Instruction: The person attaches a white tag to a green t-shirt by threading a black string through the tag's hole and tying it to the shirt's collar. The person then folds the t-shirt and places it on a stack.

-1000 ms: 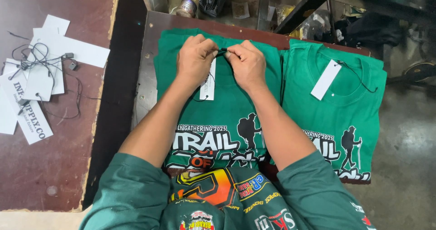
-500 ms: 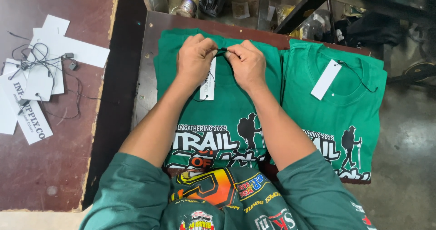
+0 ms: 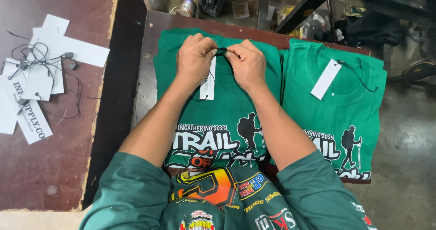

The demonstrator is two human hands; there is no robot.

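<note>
A thin black cord [image 3: 221,51] is pinched at the collar of a folded green T-shirt [image 3: 218,107], between the fingertips of both hands. The left hand [image 3: 194,59] is closed on the cord's left end and the right hand [image 3: 247,64] on its right end, knuckles up, the two hands almost touching. Just below the pinch, a white paper hang tag [image 3: 207,82] hangs from the cord and lies flat on the shirt, partly under the left hand. The shirt lies on a dark wooden board [image 3: 150,48], whose bare edge shows left of the grip. To the right of the grip lies a second folded green T-shirt [image 3: 336,116] with its own white tag [image 3: 325,79] and cord. Well to the left, on a reddish table [image 3: 50,166], loose white tags [image 3: 32,89] and black cords [image 3: 41,57] lie scattered.
</note>
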